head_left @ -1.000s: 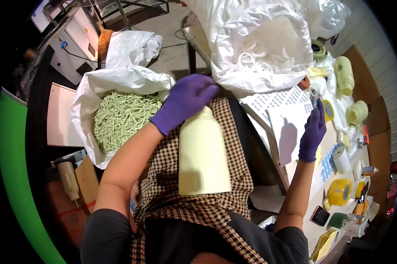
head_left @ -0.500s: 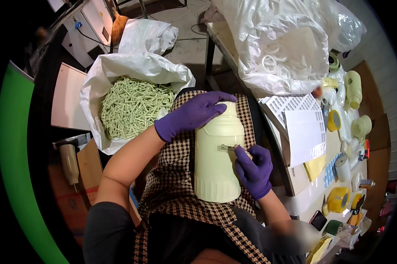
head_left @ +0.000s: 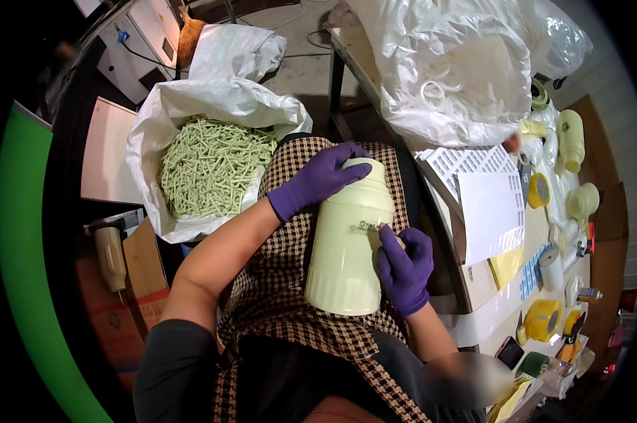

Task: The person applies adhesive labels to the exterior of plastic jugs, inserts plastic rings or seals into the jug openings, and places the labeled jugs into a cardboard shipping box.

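A pale yellow-green thermos flask [head_left: 348,261] rests on my lap, tilted with its cap end away from me and slightly right. My gloved left hand [head_left: 325,175] is closed over its cap and shoulder, holding it steady. On the body is a small dark printed mark [head_left: 364,226], with what looks like a clear strip along it. The purple-gloved right hand [head_left: 405,268] has its fingers pressed together, tips touching the flask at the mark's right end. Something small and brownish shows between those fingers; its kind is hidden.
To the left, a white sack [head_left: 149,141] holds many pale green sticks [head_left: 209,166]. On the right table are printed sheets [head_left: 489,211], a bag of clear rings [head_left: 456,70], yellow tape rolls [head_left: 543,319], a phone [head_left: 509,351] and another pale green flask body [head_left: 571,141].
The flask has tilted: its cap end has shifted a little right and its base left. My left hand has moved with the cap. My right fingertips remain by the mark.
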`<state>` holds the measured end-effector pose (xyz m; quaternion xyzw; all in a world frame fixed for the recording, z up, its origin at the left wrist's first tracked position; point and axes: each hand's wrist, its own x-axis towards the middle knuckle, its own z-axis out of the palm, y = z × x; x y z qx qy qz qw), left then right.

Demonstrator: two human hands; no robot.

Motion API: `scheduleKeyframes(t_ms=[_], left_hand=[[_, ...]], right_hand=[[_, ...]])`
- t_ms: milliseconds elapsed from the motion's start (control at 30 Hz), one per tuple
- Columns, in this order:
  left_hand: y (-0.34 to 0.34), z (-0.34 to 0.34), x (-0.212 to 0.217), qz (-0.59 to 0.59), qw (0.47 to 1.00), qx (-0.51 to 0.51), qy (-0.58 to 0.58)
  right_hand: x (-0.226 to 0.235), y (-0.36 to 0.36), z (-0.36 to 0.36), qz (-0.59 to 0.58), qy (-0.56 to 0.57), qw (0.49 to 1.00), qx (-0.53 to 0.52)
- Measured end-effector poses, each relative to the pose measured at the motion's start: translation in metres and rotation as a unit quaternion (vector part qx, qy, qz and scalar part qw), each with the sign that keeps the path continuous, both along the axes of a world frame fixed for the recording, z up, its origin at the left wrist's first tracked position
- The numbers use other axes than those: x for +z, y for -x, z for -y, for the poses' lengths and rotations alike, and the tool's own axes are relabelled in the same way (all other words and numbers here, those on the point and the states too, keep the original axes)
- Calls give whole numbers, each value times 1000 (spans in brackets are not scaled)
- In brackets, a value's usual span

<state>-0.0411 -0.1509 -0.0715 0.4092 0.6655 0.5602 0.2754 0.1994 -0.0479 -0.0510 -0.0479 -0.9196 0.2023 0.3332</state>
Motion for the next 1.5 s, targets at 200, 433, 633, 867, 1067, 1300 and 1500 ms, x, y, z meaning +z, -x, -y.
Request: scheduleKeyframes(t_ms=[200, 433, 633, 867, 1067, 1300, 1500], left_hand=[[-4, 12, 15, -22, 999, -42, 10], [-1, 20, 32, 0, 992, -106, 63], [-3, 22, 32, -39, 989, -128, 67], [-7, 24, 36, -41, 987, -138, 65], [-10, 29, 37, -9, 989, -132, 67], [-20, 42, 51, 23, 993, -116, -3], [-75, -21, 69, -197, 959, -185, -83]], right_hand=[[0, -1, -7, 18, -7, 1000, 12], [2, 1, -7, 15, -17, 1000, 11], [2, -4, -7, 26, -19, 999, 9], [9, -3, -7, 38, -28, 999, 11], [18, -25, -17, 187, -106, 977, -14], [20, -66, -127, 251, -89, 921, -284], [37, -51, -109, 85, 255, 963, -14]])
